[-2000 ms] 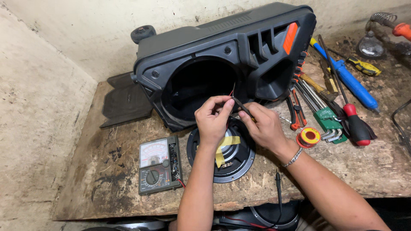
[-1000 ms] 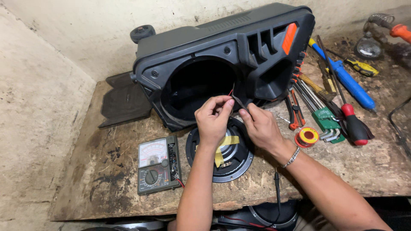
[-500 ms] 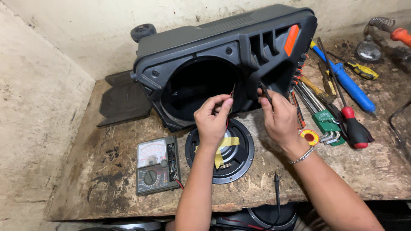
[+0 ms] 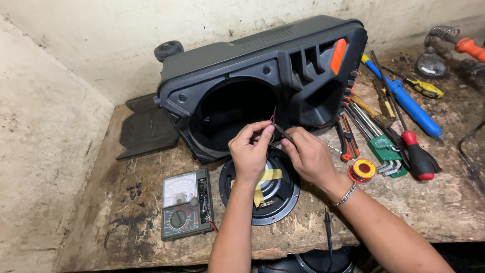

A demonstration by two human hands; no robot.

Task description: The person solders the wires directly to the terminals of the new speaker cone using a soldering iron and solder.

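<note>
My left hand (image 4: 251, 149) pinches thin red and black wires (image 4: 273, 116) that run out of the round opening of a black speaker cabinet (image 4: 262, 81) lying on its side. My right hand (image 4: 307, 154) holds a thin dark wire end (image 4: 283, 133) and meets the left fingertips over the same spot. Below both hands lies a round black loudspeaker (image 4: 262, 188), magnet side up, with yellow tape across it. A metal bracelet sits on my right wrist.
An analog multimeter (image 4: 185, 203) lies left of the loudspeaker on the rough wooden bench (image 4: 126, 222). To the right are a solder spool (image 4: 362, 169), hex keys (image 4: 380, 146), pliers, a red-handled screwdriver (image 4: 417, 154) and a blue tool (image 4: 404, 103). A black panel (image 4: 144, 129) lies behind, by the wall.
My right hand had moved away to the right toward the tools half a second ago; it has come back to the left hand with a thin wire end.
</note>
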